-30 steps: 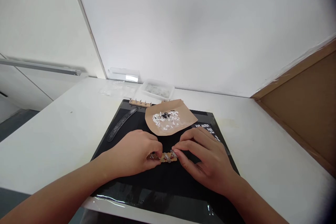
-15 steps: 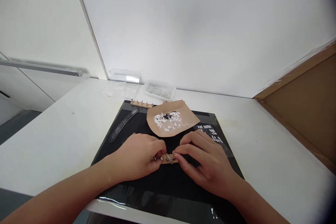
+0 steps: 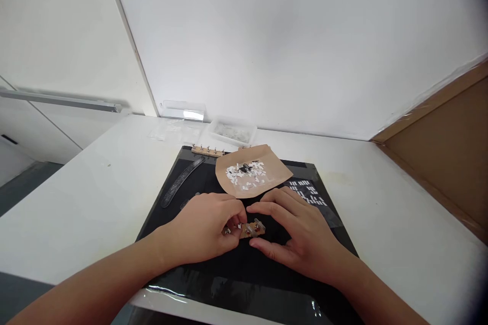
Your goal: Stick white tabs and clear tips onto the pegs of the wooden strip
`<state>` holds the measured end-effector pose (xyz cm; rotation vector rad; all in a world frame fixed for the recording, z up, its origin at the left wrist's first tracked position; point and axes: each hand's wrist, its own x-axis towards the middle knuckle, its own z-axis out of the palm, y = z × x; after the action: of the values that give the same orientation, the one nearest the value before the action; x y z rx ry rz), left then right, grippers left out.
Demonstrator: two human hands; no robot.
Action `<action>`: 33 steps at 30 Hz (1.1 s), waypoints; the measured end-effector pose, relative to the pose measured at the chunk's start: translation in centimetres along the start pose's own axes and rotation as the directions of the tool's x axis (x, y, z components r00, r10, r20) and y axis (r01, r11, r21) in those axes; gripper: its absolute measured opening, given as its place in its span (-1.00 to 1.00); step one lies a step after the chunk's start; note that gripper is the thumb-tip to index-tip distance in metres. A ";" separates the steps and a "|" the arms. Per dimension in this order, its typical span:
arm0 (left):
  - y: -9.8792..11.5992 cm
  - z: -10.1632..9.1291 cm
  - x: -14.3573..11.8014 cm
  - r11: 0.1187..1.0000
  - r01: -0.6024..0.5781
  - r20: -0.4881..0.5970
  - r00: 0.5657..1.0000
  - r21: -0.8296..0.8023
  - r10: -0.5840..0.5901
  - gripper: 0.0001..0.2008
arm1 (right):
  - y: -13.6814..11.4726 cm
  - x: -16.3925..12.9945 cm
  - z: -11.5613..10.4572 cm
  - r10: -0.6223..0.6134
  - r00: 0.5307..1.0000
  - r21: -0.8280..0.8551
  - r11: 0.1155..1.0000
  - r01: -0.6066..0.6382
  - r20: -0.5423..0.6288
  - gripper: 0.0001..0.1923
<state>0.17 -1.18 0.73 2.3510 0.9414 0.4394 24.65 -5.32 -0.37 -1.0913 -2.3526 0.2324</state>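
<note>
My left hand (image 3: 213, 223) is closed around the left part of a small wooden strip (image 3: 244, 233), its fingers hiding that end. Small metal studs stand up from the strip, and a greyish translucent nail tip (image 3: 251, 229) lies slantwise on it. A second nail tip (image 3: 260, 224) sits at the strip's right end. A tiny white piece (image 3: 239, 225) shows at my left fingertips. Just right of the strip is my right hand (image 3: 301, 233), open, thumb and forefinger apart with nothing visible between them.
Behind my hands, a brown paper tray (image 3: 280, 175) holds white scraps and some black bits. A curved dark nail file (image 3: 183, 180) lies left on the black mat (image 3: 213, 282). White tabs (image 3: 307, 193) lie right. Farther back are another studded strip (image 3: 208, 151) and a clear plastic box (image 3: 233, 131).
My right thumb and forefinger have parted and come off the right end of the strip, uncovering the nail tip there. My left hand keeps its hold.
</note>
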 end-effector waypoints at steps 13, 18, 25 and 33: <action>1.2 -0.2 0.0 0.907 -0.202 -0.363 0.930 -0.370 0.059 -0.94 | -0.9 0.1 0.6 0.148 0.983 0.311 0.944 -0.109 -0.104 -0.79; 1.3 0.3 0.1 0.873 -0.247 -0.461 0.887 -0.420 0.029 -0.94 | -1.4 0.1 1.4 0.121 0.987 0.337 0.938 -0.080 -0.103 -0.84; 0.9 0.4 0.4 0.854 -0.414 -0.543 0.816 -0.315 0.196 -0.93 | -1.5 0.1 1.5 0.085 0.984 0.331 0.943 -0.028 -0.158 -0.87; 1.1 0.6 0.1 0.861 -0.359 -0.484 0.861 -0.360 0.157 -0.95 | -2.0 0.4 0.8 0.077 0.980 0.423 0.906 0.007 -0.181 -0.70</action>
<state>1.10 -2.03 0.97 1.9882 0.6071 1.2090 22.69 -6.29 -0.18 -0.8970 -1.9839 0.5919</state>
